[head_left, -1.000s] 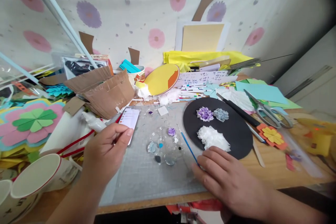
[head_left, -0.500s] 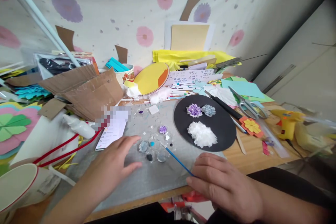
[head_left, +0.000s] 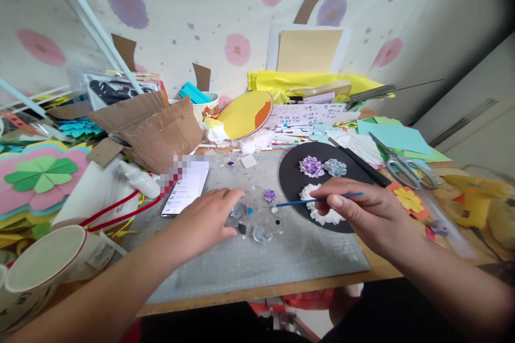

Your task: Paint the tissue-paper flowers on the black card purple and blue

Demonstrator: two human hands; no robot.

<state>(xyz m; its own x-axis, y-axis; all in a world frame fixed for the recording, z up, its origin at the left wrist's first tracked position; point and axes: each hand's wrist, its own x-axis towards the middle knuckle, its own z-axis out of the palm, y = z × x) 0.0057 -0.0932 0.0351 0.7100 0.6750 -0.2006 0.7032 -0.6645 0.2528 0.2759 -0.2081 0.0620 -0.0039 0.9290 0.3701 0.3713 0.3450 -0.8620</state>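
Note:
My right hand [head_left: 362,209] pinches a thin blue paintbrush [head_left: 295,202], held almost level. The brush tip is over a clear paint palette [head_left: 263,220] with round wells, some holding purple, blue, grey, white and black paint. At the palette's left edge is my left hand [head_left: 209,220], thumb and fingers spread around one well; whether it presses on it I cannot tell. Behind my right hand lies a black disc [head_left: 287,171] bearing a purple flower [head_left: 311,166], a grey flower [head_left: 335,168] and a ruffled white flower [head_left: 322,214], which the hand partly covers.
A phone [head_left: 189,190] lies left of the palette on a grey mat [head_left: 241,268]. Scissors [head_left: 398,163], a yellow glue gun [head_left: 478,195] and an orange paper flower [head_left: 408,201] are at right. Cardboard [head_left: 156,134], a glue bottle [head_left: 139,179] and a white bowl [head_left: 48,262] crowd the left.
My right hand has risen and turned the paintbrush from slanted to nearly level. My left hand has moved right, up to the palette's edge. The whole view has shifted slightly.

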